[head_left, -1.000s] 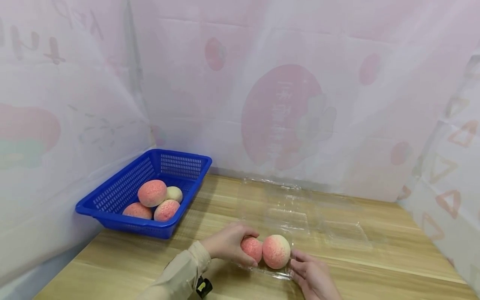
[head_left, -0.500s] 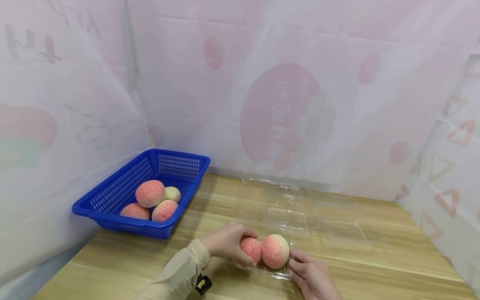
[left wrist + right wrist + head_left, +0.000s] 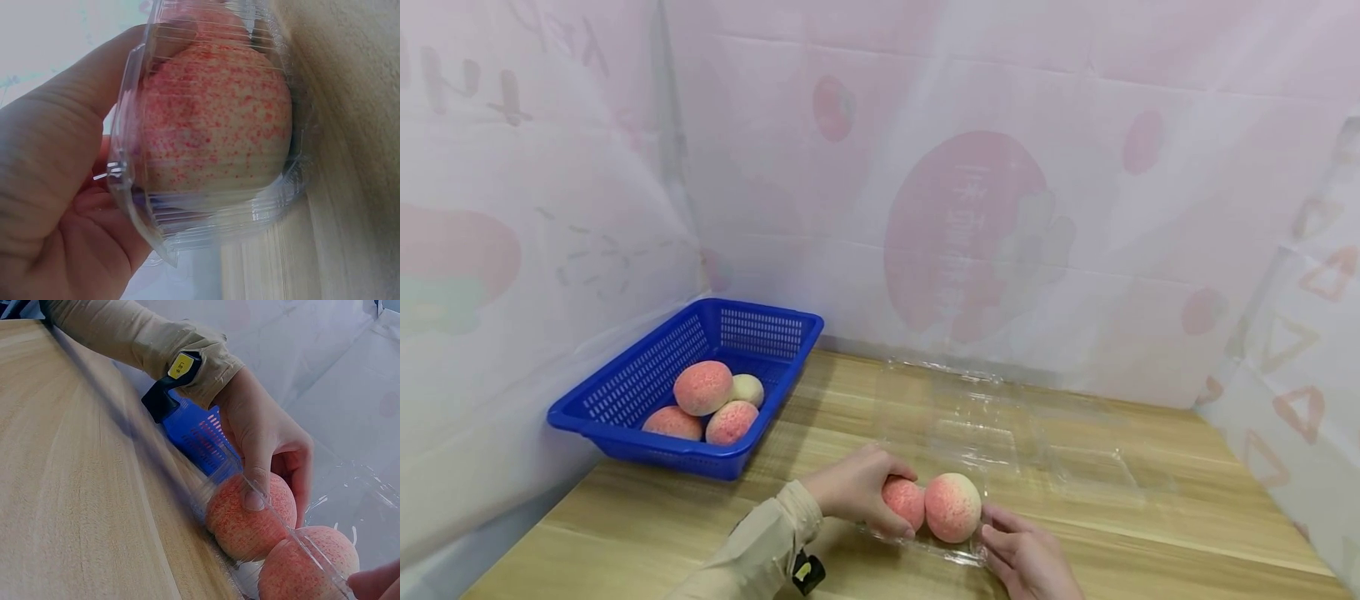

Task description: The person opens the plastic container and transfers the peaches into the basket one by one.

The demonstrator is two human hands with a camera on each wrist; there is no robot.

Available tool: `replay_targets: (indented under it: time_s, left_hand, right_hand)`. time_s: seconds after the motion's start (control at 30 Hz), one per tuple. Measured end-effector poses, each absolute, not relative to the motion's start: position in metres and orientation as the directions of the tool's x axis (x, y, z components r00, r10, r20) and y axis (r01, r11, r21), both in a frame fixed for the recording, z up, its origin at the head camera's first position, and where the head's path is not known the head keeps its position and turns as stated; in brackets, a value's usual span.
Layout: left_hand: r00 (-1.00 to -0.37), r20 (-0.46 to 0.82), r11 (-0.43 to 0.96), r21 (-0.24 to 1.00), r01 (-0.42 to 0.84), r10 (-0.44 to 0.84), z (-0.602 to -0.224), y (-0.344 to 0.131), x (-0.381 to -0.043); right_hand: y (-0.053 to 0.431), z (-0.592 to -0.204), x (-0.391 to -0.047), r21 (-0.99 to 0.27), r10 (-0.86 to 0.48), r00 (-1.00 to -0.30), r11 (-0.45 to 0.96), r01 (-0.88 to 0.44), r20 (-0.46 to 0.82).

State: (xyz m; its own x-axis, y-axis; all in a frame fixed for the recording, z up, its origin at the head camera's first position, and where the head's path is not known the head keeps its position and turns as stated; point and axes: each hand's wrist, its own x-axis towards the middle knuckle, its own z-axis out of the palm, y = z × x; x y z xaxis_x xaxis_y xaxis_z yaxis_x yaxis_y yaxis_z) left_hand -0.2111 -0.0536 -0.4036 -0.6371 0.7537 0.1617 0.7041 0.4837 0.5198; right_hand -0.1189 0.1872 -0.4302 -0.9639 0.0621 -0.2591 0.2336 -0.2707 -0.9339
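Observation:
My left hand (image 3: pixel 863 490) grips the left peach (image 3: pixel 904 502), thumb on its near side and fingers over its far side. The peach sits in a clear plastic clamshell box (image 3: pixel 936 548), and the box wall shows in front of it in the left wrist view. A second, paler-topped peach (image 3: pixel 953 507) lies beside it in the same box. At the box's right side, my right hand (image 3: pixel 1028 557) touches the rim with fairly straight fingertips. Only a fingertip (image 3: pixel 375 582) of that hand shows in the right wrist view, at the rim.
A blue perforated basket (image 3: pixel 580 425) at the left holds several peaches (image 3: pixel 703 388). Behind the hands, more clear plastic boxes (image 3: pixel 973 437) stand on the wooden table (image 3: pixel 820 400), another open box (image 3: pixel 1093 467) to their right. A printed cloth (image 3: pixel 790 192) encloses the back and sides.
Hands, both peaches and the box keep almost the same places. Only the head view shifts slightly.

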Motion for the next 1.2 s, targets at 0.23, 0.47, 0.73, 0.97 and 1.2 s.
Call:
replay_targets:
  time_s: [0.23,0.47,0.73,0.97,1.2]
  left_hand:
    - [-0.626,0.165,0.471,0.522,0.711,0.762,-0.4025,-0.0518,-0.2117]
    - [-0.6,0.184,0.449,0.506,0.737,0.778,-0.4032,-0.0518,-0.2118]
    - [-0.589,0.198,0.429,0.513,0.744,0.784,-0.4035,-0.053,-0.2114]
    - [-0.587,0.21,0.418,0.522,0.744,0.782,-0.4052,-0.0532,-0.2119]
    - [-0.614,0.203,0.427,0.555,0.714,0.763,-0.405,-0.053,-0.211]
  right_hand:
    - [0.1884,-0.425,-0.1153,-0.889,0.09,-0.944,-0.376,0.262,-0.317]
    - [0.1881,-0.4232,-0.1141,-0.882,0.095,-0.94,-0.388,0.269,-0.328]
    - [0.1874,-0.4226,-0.1147,-0.877,0.098,-0.934,-0.389,0.283,-0.345]
    - [0.1883,-0.4236,-0.115,-0.879,0.078,-0.935,-0.376,0.294,-0.346]
    - [0.1903,-0.4256,-0.1144,-0.873,0.062,-0.935,-0.386,0.299,-0.348]
